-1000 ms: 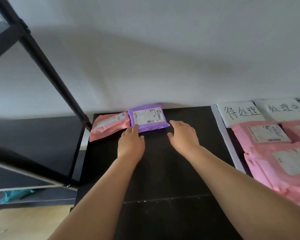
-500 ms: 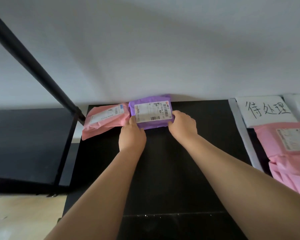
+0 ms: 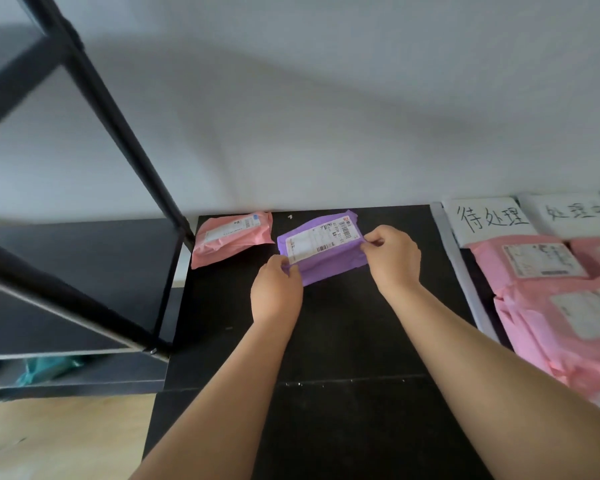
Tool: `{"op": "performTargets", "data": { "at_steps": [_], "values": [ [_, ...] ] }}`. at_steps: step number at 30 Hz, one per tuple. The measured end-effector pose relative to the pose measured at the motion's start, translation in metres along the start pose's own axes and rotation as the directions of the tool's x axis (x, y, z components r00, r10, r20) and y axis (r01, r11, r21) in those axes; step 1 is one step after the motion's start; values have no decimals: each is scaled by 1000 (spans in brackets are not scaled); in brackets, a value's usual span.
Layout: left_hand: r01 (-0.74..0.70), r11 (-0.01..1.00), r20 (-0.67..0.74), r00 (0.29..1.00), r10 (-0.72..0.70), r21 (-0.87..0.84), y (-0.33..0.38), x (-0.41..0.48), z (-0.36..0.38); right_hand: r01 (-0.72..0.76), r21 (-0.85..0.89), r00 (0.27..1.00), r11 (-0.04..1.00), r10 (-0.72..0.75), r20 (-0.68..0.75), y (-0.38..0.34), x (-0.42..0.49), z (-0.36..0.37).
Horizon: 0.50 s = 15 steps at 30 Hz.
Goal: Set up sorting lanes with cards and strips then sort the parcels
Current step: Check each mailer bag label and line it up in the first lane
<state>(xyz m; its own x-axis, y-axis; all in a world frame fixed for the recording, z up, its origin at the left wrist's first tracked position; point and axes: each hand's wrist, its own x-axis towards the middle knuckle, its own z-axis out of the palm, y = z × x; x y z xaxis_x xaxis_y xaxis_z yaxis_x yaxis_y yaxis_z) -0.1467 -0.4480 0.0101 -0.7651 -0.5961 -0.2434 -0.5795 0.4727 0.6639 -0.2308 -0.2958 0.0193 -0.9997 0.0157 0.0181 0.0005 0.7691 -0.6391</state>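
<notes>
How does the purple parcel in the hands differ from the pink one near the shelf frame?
The purple parcel is pinched at its ends by the left hand and right hand; the pink parcel lies untouched on the table. The pink parcel sits further left, near the shelf frame; the purple parcel is nearer the middle. Both are soft mailers with white labels facing up.

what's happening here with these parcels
A person is sorting parcels at a black table. The left hand and right hand pinch opposite ends of a purple plastic mailer parcel, label up. A pink plastic mailer parcel lies to its left by the wall. To the right, past a white strip, a pile of pink parcels sits below a handwritten white card.
</notes>
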Motion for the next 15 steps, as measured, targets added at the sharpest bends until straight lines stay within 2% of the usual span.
{"op": "performTargets", "data": {
  "at_steps": [5,11,15],
  "values": [
    [-72,997,14,997,73,-29,-7,-53,-30,127,63,988,990,-121,-95,-13,-63,-54],
    [-186,965,-128,978,164,-186,-4,-108,-67,290,65,941,955,-272,-204,-21,-138,-109],
    [-198,920,-27,979,200,-337,5,-147,-87,386,67,898,920,-359,-253,-23,-176,-142]
  ]
}}
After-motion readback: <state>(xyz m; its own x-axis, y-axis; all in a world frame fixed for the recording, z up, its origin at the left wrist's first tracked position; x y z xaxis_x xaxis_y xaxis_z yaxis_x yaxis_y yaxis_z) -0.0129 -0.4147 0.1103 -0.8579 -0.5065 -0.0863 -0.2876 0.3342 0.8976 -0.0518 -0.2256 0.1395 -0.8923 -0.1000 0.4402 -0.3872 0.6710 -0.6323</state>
